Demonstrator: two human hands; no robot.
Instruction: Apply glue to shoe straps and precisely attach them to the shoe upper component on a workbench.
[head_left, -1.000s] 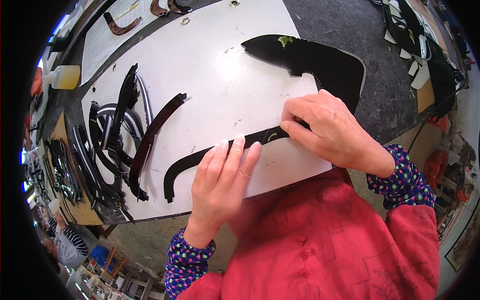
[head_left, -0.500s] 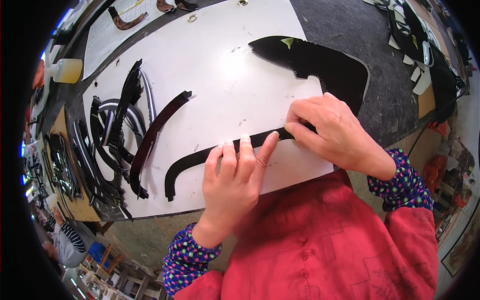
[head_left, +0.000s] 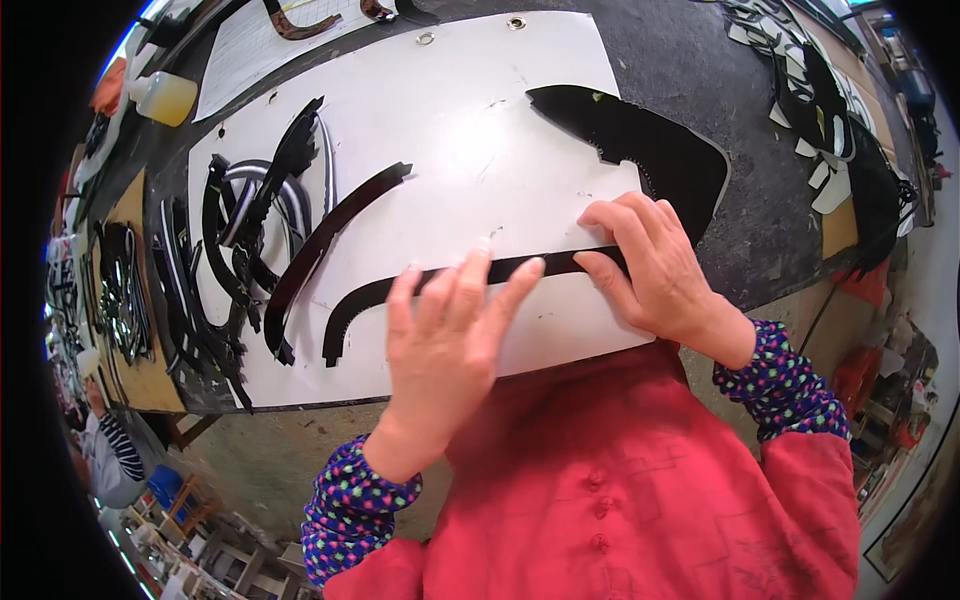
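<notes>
A narrow black strip (head_left: 372,294) with a curved left end lies along the near part of a white board (head_left: 470,190). My left hand (head_left: 440,325) rests over its middle, fingers spread and fingertips on or just past the strip. At the strip's right end is my right hand (head_left: 660,270), thumb and fingers apart; the thumb touches the strip, and the hand hides its far end. Just beyond that hand lies a broad black curved panel (head_left: 665,140). Left of the strip is a dark reddish-black curved strip (head_left: 330,232).
A tangle of black and white-edged strips (head_left: 245,215) covers the board's left side. More dark strips (head_left: 125,290) lie on brown cardboard. A bottle of yellow liquid (head_left: 165,98) stands at the far left. Black and pale scraps (head_left: 830,140) are piled at right. Another person's striped sleeve (head_left: 120,445) shows lower left.
My right thumb and fingers have parted from a pinch on the strip. My left hand has shifted slightly left along it. The whole view has shifted a little.
</notes>
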